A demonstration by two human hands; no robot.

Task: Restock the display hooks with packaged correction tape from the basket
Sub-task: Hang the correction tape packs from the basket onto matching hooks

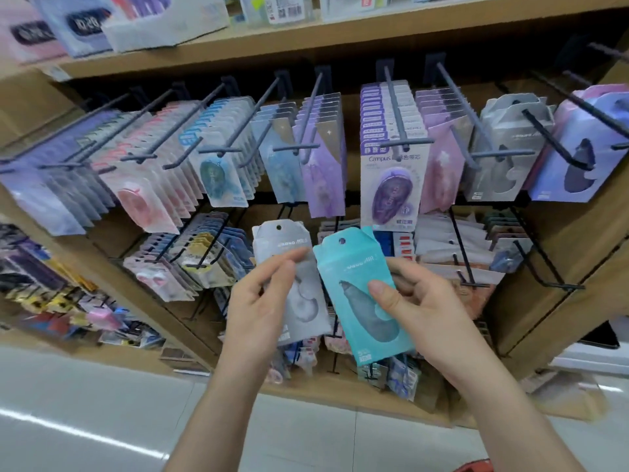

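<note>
Left hand (262,294) pinched grey pack (301,303), right hand (418,301) teal pack (354,284); hanging step, each hole (342,240) needed threading onto matching hook (548,132)

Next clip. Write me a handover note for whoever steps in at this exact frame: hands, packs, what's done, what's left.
Hands: the left hand has a grip on a grey pack. The right hand has a grip on a teal pack, which sits in front of the grey one's right edge.
Done: both packs are out and held up at the display.
Not done: neither is on a hook.
Where: matching grey packs hang on an upper hook to the right. I can't make out a teal row.
Left: hang both. The red edge at the bottom may be the basket, but its contents are hidden.
</note>
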